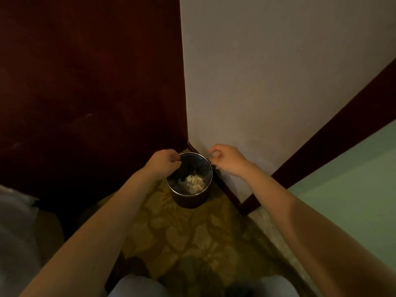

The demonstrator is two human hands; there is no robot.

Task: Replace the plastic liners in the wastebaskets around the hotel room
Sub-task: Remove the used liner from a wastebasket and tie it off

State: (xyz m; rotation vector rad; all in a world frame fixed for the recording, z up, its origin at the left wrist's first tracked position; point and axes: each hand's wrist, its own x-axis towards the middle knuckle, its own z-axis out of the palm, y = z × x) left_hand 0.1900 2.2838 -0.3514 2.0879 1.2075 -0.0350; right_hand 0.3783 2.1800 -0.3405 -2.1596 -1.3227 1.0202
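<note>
**Steel wastebasket sits between both hands, liner edge at the rim**

Steel shows at the round rim of the wastebasket (pixel 189 196), which stands upright on the patterned carpet (pixel 192 232) in the corner where a dark wood panel (pixel 85 82) meets the pale wall (pixel 257 82). A dark plastic liner (pixel 199 168) lines its inside, with pale paper scraps (pixel 194 183) lying at the bottom.

The left hand (pixel 165 162) is at the basket's far-left rim. Its fingers (pixel 174 157) are curled together and appear to pinch the liner's edge there. The right hand (pixel 227 160) is just outside the far-right rim, close to the wall and above the baseboard (pixel 225 189). Its fingers (pixel 214 151) are curled with thumb and forefinger near each other, but whether they hold any plastic cannot be told.

The basket's opening faces straight up, so the liner should come out along that upright axis. The two hands sit on opposite sides of the rim, the left one touching it and the right slightly off it. In my judgement the right hand has to come in toward the rim and down a little to catch the edge before both lift together. The wall close behind leaves it little room on that side.
</note>
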